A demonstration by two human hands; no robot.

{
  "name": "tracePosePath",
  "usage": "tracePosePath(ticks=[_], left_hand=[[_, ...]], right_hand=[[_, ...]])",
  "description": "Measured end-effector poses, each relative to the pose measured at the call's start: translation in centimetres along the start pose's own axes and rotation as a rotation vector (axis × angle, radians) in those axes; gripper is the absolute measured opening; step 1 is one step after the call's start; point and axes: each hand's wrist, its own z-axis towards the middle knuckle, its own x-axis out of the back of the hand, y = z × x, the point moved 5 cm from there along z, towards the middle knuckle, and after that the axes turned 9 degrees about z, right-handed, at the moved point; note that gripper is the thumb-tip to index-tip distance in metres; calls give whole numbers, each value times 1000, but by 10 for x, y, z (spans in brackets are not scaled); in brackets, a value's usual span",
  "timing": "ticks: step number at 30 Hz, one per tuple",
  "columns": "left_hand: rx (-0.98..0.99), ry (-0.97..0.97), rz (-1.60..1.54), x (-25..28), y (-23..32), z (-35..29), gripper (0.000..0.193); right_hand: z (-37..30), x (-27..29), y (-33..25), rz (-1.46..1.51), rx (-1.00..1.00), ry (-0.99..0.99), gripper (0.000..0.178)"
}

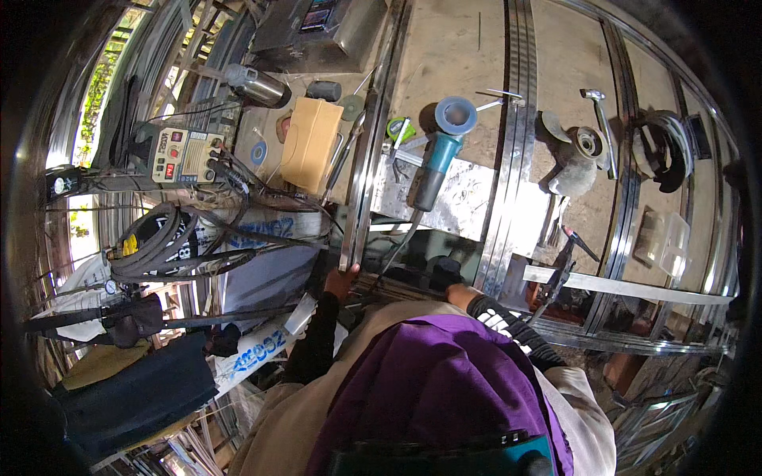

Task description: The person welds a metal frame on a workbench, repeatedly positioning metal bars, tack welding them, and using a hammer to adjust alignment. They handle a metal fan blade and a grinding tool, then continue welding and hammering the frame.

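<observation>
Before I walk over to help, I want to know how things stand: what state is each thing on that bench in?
Left hand: gripping the end of the long steel strip.
Right hand: at the bench edge; grip hidden.
Angle grinder: lying on its side on the metal plate, not held.
Welding machine: standing upright, cables attached.
Cable coil: wound up.
Tan box: lying flat.

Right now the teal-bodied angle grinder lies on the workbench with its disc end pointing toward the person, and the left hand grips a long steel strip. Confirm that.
Wrong in one respect: the head view shows the teal-bodied angle grinder with its disc end pointing away from the person. The left hand does grip the long steel strip.
</observation>
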Motion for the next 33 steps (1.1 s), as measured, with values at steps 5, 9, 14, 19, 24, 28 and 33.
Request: tracePosePath(ticks=[5, 9, 14, 19, 24, 28, 33], left_hand=[[-112, -105, -48, -18, -81, 52, 69], [-225, -229, -40, -15, -36, 46, 71], [-399, -282, 58, -10, -54, 69, 76], [-544, 120, -228, 36, -13, 85, 44], [-247, 166, -918, 103, 39, 126, 55], [-268, -18, -966, 127, 73, 163, 75], [-259, -176, -1123, 137, 68, 191, 62]], right_hand=[[-12, 6, -2, 179, -129, 137, 22], [-23, 7, 5, 225, -329, 214, 38], [-43, 6, -17, 141, -420, 547, 51], [-65, 12, -65, -8, -529, 928, 37], [-81, 9, -65, 199, -546, 1368, 43], [-78, 1, -62, 197, -540, 1574, 44], [-75, 8, -75, 157, -533, 1650, 40]])
